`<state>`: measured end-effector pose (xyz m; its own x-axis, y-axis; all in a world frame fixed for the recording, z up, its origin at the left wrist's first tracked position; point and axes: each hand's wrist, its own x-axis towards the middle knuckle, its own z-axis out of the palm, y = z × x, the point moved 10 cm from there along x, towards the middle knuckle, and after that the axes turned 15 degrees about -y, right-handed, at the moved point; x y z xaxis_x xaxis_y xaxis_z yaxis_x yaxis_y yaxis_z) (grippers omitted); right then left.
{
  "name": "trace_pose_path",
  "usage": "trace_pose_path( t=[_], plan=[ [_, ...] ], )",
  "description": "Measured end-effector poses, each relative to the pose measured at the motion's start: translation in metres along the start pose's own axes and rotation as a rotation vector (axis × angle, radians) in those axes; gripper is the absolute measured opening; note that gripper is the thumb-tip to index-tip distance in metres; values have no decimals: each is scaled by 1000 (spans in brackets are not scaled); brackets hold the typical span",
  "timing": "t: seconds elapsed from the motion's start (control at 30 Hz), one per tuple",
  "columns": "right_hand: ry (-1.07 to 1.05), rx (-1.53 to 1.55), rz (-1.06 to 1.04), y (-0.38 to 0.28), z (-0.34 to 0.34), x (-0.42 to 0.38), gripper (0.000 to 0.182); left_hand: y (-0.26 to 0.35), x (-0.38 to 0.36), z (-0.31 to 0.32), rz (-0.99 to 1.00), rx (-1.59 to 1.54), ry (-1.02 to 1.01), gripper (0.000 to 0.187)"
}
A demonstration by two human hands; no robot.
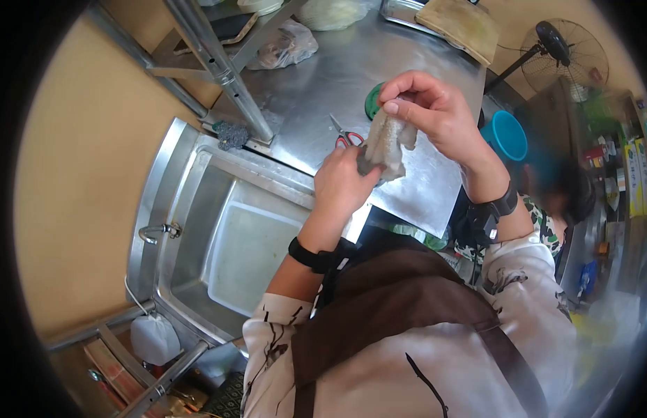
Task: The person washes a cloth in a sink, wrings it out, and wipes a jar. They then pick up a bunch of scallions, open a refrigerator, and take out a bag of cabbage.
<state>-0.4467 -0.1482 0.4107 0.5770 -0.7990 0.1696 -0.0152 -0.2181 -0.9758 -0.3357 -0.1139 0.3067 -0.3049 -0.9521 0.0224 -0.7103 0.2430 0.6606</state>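
Note:
A limp, grey-white, wet-looking piece (pixel 387 143) with a bumpy pale strip hangs between my hands above the steel table; its exact kind I cannot make out. My right hand (pixel 435 111) pinches its upper end between thumb and fingers. Lower down, my left hand (pixel 343 182) grips the bottom edge, thumb on the near side. Just beyond the left hand lie scissors (pixel 350 136) with red and dark handles, blades pointing away. A green round object (pixel 371 103) sits behind the held piece, partly hidden by it and my right hand.
On the left, a steel sink (pixel 191 261) holds a whitish plastic tub (pixel 257 251). A scouring pad (pixel 231 135) rests by the shelf post (pixel 229 83). Farther back are plastic bags (pixel 285 45) and a cutting board (pixel 459 28). A blue bucket (pixel 506 136), fan (pixel 564 59) and another person (pixel 546 216) are at right.

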Motion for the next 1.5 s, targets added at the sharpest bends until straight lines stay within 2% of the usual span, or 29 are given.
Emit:
trace_pose_path(
  t=[0.07, 0.17, 0.27, 0.3, 0.4, 0.5, 0.6, 0.73, 0.83, 0.9, 0.93, 1.0, 1.1, 1.17, 1.2, 1.3, 1.4, 1.5],
  plan=[
    [10, 51, 10, -2, 0, 2, 12, 6, 12, 11, -9, 34, -102, 30],
    [46, 25, 22, 5, -7, -5, 13, -8, 19, 20, 41, -113, -78, 23],
    [157, -212, 137, 20, -33, -17, 13, -42, 15, 23, -151, -473, -122, 17],
    [199, -314, 196, 28, -43, -23, 13, -51, 15, 27, -109, -658, -107, 14],
    [221, -469, 260, 73, -63, -45, 13, -72, 15, 43, -211, -900, -185, 19],
    [310, -483, 383, 109, -73, -67, 18, -72, 12, 48, -267, -1093, -209, 26],
    [377, -444, 436, 135, -75, -81, 16, -69, 11, 50, -267, -1186, -249, 31],
    [462, -526, 299, 137, -74, -92, 15, -51, 13, 55, -227, -1360, -294, 39],
    [511, -482, 284, 146, -78, -92, 15, -50, 8, 56, -334, -1220, -333, 44],
    [520, -405, 311, 153, -74, -93, 14, -59, 5, 57, -342, -1125, -350, 47],
    [526, -435, 256, 145, -72, -90, 14, -61, 3, 61, -349, -1089, -365, 48],
    [534, -500, 159, 125, -70, -90, 14, -57, 4, 61, -357, -1018, -361, 43],
    [501, -474, 132, 122, -65, -84, 14, -44, 9, 56, -355, -857, -352, 37],
    [486, -545, 198, 131, -63, -83, 17, -49, 13, 57, -329, -721, -340, 32],
    [479, -580, 229, 127, -61, -80, 19, -52, 13, 57, -337, -773, -306, 29],
    [587, -1232, 126, 68, -35, -85, 26, -57, 14, 59, -363, -980, -239, 21],
    [473, -748, 70, 93, -21, -91, 31, -52, 14, 64, -383, -1294, -203, 17],
    [413, -183, 204, 136, -16, -91, 31, -34, 22, 60, -343, -1523, -180, 16]
  ],
)
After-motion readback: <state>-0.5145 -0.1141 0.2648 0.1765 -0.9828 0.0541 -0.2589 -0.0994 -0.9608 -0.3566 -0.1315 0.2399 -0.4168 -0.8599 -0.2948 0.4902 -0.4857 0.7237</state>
